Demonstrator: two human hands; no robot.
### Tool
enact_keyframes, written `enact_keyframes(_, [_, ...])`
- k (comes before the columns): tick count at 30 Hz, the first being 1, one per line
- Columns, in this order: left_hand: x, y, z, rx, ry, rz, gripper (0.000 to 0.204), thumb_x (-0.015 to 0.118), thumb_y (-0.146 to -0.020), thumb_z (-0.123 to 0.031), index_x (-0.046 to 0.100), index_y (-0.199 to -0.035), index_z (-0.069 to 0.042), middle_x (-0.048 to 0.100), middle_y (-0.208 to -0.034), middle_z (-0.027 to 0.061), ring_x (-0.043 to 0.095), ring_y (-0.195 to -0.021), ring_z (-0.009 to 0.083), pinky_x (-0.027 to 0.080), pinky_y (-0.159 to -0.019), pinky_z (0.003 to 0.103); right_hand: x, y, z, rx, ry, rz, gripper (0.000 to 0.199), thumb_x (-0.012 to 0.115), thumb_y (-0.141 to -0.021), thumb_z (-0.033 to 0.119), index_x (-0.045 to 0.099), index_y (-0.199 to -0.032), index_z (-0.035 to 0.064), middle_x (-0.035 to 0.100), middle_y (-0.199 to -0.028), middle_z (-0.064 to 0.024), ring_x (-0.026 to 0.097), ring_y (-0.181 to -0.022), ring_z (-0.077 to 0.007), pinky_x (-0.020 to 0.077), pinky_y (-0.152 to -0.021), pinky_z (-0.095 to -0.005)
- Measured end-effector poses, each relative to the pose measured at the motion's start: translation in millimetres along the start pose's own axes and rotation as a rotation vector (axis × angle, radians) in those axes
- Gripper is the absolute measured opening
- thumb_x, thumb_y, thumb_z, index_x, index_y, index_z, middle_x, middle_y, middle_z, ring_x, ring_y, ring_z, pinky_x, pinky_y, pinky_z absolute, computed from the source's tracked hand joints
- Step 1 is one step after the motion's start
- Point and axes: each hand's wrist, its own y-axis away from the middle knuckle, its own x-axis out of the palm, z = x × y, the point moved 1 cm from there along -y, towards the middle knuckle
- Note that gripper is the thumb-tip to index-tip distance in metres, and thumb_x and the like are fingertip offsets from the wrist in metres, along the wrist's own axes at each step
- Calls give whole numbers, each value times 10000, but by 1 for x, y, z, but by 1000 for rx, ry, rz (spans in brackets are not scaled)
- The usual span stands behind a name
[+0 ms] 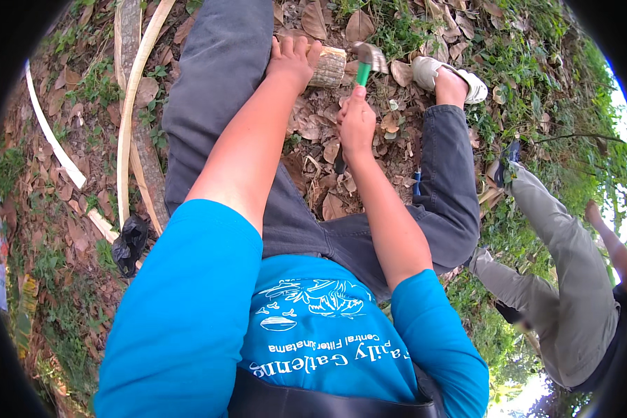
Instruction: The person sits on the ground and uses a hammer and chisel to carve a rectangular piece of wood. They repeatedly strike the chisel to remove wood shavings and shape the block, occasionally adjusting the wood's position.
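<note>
I sit on leaf-strewn ground with my legs spread. My left hand (292, 61) presses down on a short round piece of wood (327, 67) lying by my left knee. My right hand (356, 125) is shut on the green handle of a hammer (366, 64). The hammer's metal head is raised just right of the wood's cut end. The lower end of the handle sticks out dark below my fist.
Long pale split strips of bamboo (127, 118) lie on the ground at the left, beside a black bag (130, 242). My shoe (444, 75) rests to the right of the hammer. Another person (571, 279) in khaki trousers crouches at the right among green plants.
</note>
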Motion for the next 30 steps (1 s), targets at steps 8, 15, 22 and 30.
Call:
enact_keyframes(8, [2, 4, 4, -14, -24, -7, 957, 626, -861, -14, 68, -1633, -109, 198, -1648, 216, 204, -1488, 492, 136, -1187, 705, -12, 64, 41, -483, -147, 116, 622, 390, -1017, 685, 419, -814, 98, 391, -646, 12, 372, -521, -101, 325, -476, -252])
enact_keyframes(15, [9, -1, 4, 1, 11, -59, 951, 624, -854, -12, 80, -1627, -115, 213, -1643, 221, 205, -1489, 495, 139, -1189, 699, 1, 38, -7, -124, -220, -29, 555, 401, -1080, 546, 421, -756, 96, 374, -623, 41, 346, -530, -76, 278, -482, -253])
enact_keyframes(22, [4, -4, 1, -6, -17, -27, 982, 641, -837, -1, 76, -1632, -114, 204, -1645, 225, 216, -1483, 497, 136, -1193, 695, -11, 33, -40, -233, 119, 5, 579, 406, -1060, 594, 428, -756, 103, 393, -617, 31, 381, -539, -88, 321, -497, -246])
enact_keyframes(30, [3, 6, 2, -11, 4, 8, 977, 632, -838, 12, 82, -1635, -112, 181, -1657, 218, 199, -1501, 479, 124, -1203, 684, -12, 78, 66, -293, -176, 140, 636, 394, -1011, 696, 413, -820, 89, 390, -647, -3, 365, -513, -78, 323, -458, -234])
